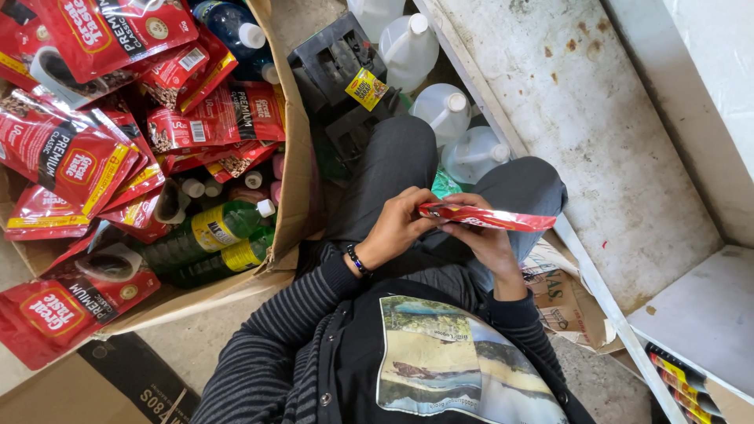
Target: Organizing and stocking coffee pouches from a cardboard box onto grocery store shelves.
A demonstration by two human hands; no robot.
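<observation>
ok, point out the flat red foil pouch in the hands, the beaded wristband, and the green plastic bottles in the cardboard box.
flat red foil pouch (491, 217), head view, middle of its edge
dark beaded wristband (357, 260), head view, on the left wrist
green plastic bottles (224, 228), head view, yellow label of the upper bottle

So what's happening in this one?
A seated person holds a flat red pouch edge-on over their lap, left hand at one end, right hand beneath. Beside them a cardboard box holds more red pouches and green bottles. White jugs stand past their knees.
</observation>
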